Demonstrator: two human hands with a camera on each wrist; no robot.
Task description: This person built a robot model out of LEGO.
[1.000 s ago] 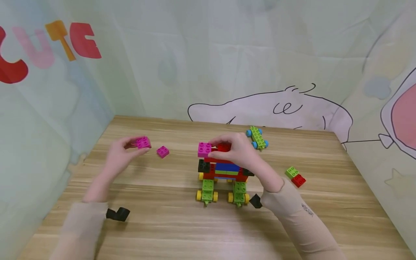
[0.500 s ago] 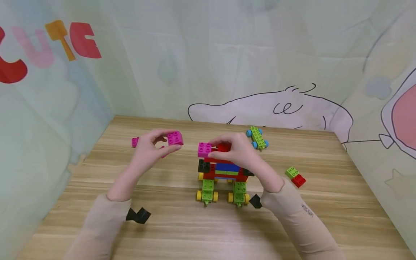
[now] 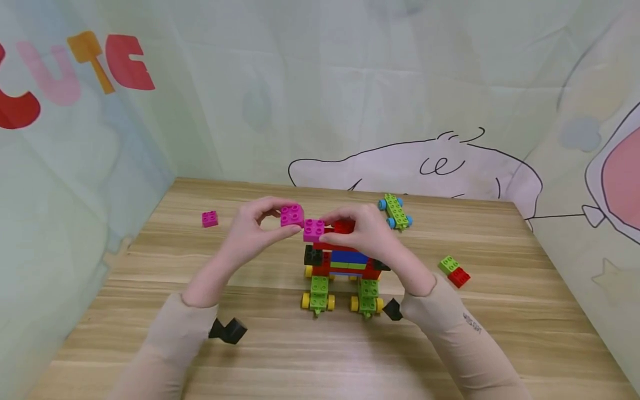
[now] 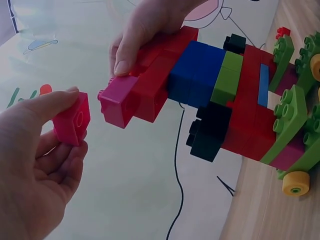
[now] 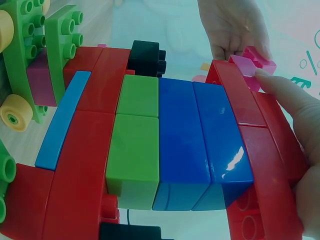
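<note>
A pink toy building brick is pinched between the thumb and fingers of my left hand. It is raised just left of another pink brick, which sits at the left end of the top of a tall block build. My right hand grips the top of that build, its thumb along the front by the pink end. In the left wrist view, red bricks lie next to the fixed pink brick. Blue bricks and lime bricks show in the right wrist view.
The build stands on green wheeled bases with yellow wheels. A loose pink brick lies back left on the wooden table. Behind the build is a green car base with blue wheels; right are a lime brick and red brick.
My left hand has carried its pink brick rightward to the top of the build, uncovering one loose pink brick and covering the other. My right hand has stayed on the build.
</note>
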